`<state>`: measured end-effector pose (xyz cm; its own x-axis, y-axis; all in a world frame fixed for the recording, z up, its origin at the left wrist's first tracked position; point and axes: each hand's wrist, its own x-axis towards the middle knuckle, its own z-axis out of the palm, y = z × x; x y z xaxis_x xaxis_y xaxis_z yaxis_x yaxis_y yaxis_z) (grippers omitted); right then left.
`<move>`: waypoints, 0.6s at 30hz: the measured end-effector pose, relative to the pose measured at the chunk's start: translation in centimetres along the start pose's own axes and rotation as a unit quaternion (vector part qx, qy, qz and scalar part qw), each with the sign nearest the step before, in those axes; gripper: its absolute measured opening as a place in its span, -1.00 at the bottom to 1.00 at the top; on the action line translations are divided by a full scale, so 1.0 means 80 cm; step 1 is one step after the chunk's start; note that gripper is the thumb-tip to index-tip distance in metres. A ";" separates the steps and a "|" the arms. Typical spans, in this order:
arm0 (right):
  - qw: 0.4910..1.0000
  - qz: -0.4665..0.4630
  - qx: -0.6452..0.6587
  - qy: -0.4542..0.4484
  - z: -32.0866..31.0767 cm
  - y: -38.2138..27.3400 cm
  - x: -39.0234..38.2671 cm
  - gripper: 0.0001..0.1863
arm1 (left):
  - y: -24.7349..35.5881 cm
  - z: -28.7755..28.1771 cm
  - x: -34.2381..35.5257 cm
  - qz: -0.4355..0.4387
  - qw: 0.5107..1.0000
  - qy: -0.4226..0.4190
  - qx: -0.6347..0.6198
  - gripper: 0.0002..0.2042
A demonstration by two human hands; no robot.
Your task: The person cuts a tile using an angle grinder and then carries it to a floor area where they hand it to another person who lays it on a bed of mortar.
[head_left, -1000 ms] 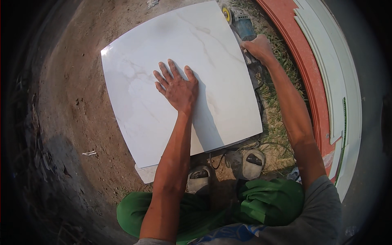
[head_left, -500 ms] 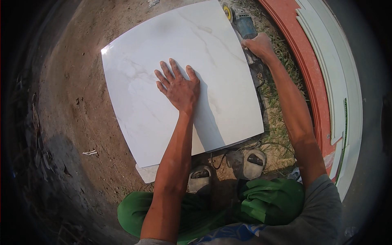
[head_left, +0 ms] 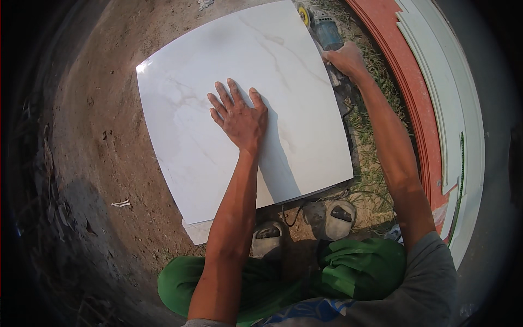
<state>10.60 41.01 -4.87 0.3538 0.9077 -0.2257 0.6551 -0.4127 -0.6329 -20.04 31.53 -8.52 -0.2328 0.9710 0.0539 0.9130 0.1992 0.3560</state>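
Observation:
A large white marble-patterned tile (head_left: 190, 120) lies before me, its glossy face up. My left hand (head_left: 241, 120) rests flat near its middle, fingers spread. At the tile's far right edge, my right hand (head_left: 345, 59) is wrapped round an angle grinder (head_left: 328, 34) with a blue-green body. The grinder's yellow disc (head_left: 303, 16) stands on edge right beside the tile's far right corner; whether it touches the tile I cannot tell. Part of the grinder's rear is hidden by my hand and the tile's edge.
Beneath the tile's near left corner, a pale slab (head_left: 197, 232) sticks out. A dark cable (head_left: 294, 217) loops near my sandals (head_left: 339, 219). Grass (head_left: 376, 131) grows along the right, beside a red and pale green stepped ledge (head_left: 419, 109). Bare soil (head_left: 114, 147) stretches to the left.

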 end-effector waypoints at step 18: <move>1.000 0.002 -0.022 0.001 0.007 0.006 0.023 -0.42 | -0.004 0.006 0.000 0.007 1.000 0.017 0.012 -0.28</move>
<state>11.21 42.55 -6.01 0.3579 0.9056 -0.2275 0.6826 -0.4200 -0.5980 -20.17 31.54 -9.06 -0.2314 0.9687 0.0898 0.9237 0.1898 0.3327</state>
